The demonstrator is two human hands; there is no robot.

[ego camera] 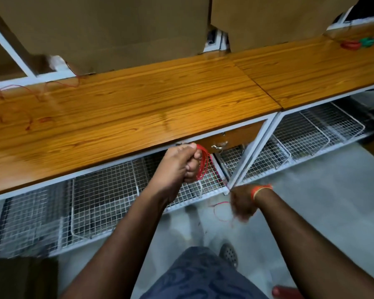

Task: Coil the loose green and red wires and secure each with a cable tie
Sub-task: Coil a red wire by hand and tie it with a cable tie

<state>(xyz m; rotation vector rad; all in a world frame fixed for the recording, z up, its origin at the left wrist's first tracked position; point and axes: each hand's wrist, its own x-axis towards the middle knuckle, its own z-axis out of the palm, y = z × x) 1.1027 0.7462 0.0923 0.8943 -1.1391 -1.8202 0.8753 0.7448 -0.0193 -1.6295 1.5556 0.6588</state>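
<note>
Right now I'm midway through coiling the red wire (203, 162): my left hand (179, 165) has its fingers clenched round the gathered loops just below the tabletop (125, 108) edge, while my right hand (243, 205), blurred, seems to pinch the loose tail low by the wire rack (108, 190). Next, I judge, comes another loop up onto the coil; there's open room over the floor, but the edge and rack sit close.

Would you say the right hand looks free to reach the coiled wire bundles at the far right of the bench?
Probably not yet: the right hand grips the trailing red wire, and the bundles lie far off across the bench, though nothing blocks the way.
</note>
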